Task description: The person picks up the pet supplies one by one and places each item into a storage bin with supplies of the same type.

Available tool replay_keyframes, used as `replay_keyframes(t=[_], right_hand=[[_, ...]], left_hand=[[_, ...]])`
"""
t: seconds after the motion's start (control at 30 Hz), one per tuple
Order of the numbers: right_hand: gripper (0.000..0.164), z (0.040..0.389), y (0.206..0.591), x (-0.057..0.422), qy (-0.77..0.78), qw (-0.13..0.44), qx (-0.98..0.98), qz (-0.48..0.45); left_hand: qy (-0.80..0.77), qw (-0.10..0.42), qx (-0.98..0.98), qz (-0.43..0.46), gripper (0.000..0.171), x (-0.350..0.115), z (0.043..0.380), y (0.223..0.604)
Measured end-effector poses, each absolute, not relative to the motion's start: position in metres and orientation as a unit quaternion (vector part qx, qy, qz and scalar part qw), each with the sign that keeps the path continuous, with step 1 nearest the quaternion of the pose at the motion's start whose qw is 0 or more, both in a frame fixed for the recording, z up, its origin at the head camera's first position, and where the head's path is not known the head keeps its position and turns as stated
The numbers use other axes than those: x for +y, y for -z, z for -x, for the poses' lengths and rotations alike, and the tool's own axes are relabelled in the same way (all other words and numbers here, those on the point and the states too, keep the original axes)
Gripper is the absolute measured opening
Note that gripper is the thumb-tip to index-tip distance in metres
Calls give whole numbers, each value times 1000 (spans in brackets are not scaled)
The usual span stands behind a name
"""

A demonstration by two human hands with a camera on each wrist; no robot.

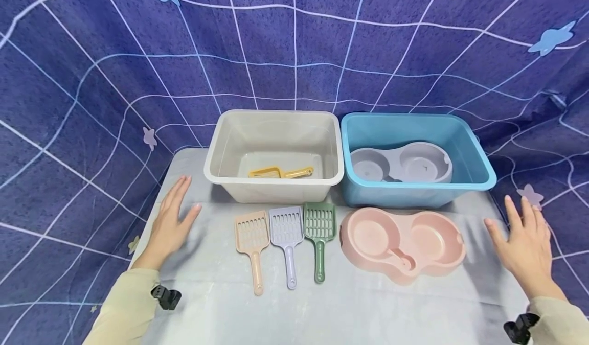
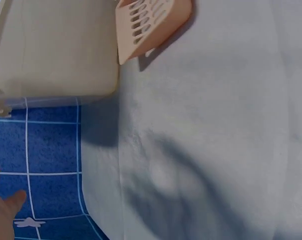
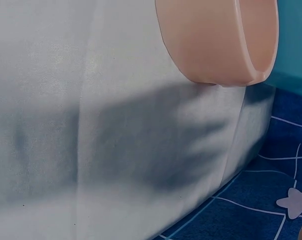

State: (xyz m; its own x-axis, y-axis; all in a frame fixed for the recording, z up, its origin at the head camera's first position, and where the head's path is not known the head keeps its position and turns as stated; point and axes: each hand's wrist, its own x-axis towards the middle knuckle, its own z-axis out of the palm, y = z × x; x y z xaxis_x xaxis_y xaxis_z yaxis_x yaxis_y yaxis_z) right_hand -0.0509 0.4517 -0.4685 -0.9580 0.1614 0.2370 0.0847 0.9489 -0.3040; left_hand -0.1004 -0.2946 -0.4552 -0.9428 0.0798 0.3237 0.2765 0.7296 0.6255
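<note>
My left hand [image 1: 170, 225] hovers over the table's left side, fingers extended and thumb apart, holding nothing. Over the right edge, my right hand [image 1: 526, 245] is spread the same way and also holds nothing. Nearest the left hand lies a peach litter scoop [image 1: 252, 232], with a lavender scoop [image 1: 287, 227] and a green scoop [image 1: 319, 222] beside it, handles toward me. A pink double pet bowl [image 1: 400, 222] sits left of the right hand. The beige bin [image 1: 276, 191] contains a yellow scoop [image 1: 299, 173]; the blue bin [image 1: 414, 196] contains a grey double bowl [image 1: 421, 162].
Both bins stand side by side at the back of the table [image 1: 322, 314], which has a pale cloth cover. Behind and around it hangs a dark blue curtain [image 1: 267, 43] with a grid pattern and star shapes. Shadows of the hands fall on the cloth.
</note>
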Motion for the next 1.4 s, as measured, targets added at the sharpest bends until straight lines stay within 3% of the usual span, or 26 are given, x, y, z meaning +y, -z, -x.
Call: replay_keyframes(t=[0.23,0.6,1.4], right_hand=[[73,46,469,451,-144,129,-978,73],[70,46,477,450,-153,134,-977,58],[71,48,474,438,-163,134,-976,51]], left_hand=[[496,90,-857,104,64,-280,117,443],[544,46,-836,61,64,-271,132,442],[540,45,-839,49,65,-262,166,445]])
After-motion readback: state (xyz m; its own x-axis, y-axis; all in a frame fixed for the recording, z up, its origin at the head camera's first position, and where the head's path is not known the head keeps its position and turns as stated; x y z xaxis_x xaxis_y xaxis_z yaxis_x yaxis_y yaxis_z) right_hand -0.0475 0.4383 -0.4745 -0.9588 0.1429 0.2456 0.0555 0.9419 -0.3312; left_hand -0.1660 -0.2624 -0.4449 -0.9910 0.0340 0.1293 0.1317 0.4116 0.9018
